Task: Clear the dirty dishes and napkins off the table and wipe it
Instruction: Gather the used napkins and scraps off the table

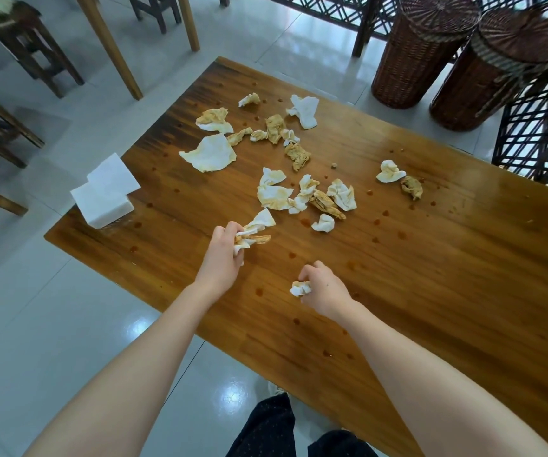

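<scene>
Many dirty napkins are still lying on the wooden table (398, 291); no dishes are showing on it at all, so that part looks done, or there were none to begin with. The left hand (221, 258) is squeezing a bunch of stained napkins (254, 230) in a closed fist; the right hand (323, 288) is closing around one small crumpled napkin (300, 287), near the front edge of the table. I am guessing the picking up is only getting started; most of the mess is waiting.

One big pile of napkins (302, 196) is sitting in the middle, just past the hands; another group (253, 133) is lying farther away toward the far left; two more napkins (398, 179) are sitting off to the right. A stack of clean white napkins (104, 192) is resting at the left corner of the table.

Little brown drips (401, 235) are dotting the wood in lots of spots; the wiping is not looking begun, and no cloth is showing anywhere. Two wicker baskets (424, 51) are standing on the floor past the far right edge.
</scene>
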{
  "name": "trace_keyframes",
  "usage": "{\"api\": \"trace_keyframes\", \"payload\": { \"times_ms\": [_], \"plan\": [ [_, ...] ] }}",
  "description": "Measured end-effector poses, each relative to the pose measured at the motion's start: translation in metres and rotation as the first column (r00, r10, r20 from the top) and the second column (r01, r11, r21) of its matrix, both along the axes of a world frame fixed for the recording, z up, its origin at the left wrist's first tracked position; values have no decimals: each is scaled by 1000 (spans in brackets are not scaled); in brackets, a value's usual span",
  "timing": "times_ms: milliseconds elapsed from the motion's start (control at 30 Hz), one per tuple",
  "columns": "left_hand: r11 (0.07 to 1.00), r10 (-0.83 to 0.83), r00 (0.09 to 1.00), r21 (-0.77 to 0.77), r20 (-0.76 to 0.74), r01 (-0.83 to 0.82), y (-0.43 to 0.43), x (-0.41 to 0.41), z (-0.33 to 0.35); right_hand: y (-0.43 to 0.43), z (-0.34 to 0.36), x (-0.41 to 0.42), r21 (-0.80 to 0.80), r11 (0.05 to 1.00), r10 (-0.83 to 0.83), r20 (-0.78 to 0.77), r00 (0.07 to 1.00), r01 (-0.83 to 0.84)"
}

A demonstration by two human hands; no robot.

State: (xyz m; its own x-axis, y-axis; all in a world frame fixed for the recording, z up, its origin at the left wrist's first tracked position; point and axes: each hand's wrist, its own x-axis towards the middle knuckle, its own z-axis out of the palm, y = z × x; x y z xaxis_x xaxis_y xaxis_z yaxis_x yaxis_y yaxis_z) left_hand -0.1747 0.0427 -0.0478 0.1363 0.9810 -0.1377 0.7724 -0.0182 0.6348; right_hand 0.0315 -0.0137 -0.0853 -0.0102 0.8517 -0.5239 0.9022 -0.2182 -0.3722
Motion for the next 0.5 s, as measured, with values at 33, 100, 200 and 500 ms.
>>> {"api": "trace_keyframes", "payload": {
  "times_ms": [33, 100, 200, 500],
  "plan": [
    [1000, 2, 1000, -2, 3, -2, -1, 0, 0, 0, -1, -1, -2, 1000, -9, -8, 1000, 9],
    [1000, 4, 1000, -6, 5, -4, -2, -1, 0, 1, -1, -3, -12, 999, -34, -22, 999, 33],
    [1000, 6, 1000, -15, 4, -6, -3, -1, -1, 2, 0, -3, -25, 999, -42, -13, 999, 42],
    [1000, 0, 1000, -22, 9, 0, -2, 4, 1, 0, -2, -5, 21, 997, -80, -45, 996, 81]
  ]
}}
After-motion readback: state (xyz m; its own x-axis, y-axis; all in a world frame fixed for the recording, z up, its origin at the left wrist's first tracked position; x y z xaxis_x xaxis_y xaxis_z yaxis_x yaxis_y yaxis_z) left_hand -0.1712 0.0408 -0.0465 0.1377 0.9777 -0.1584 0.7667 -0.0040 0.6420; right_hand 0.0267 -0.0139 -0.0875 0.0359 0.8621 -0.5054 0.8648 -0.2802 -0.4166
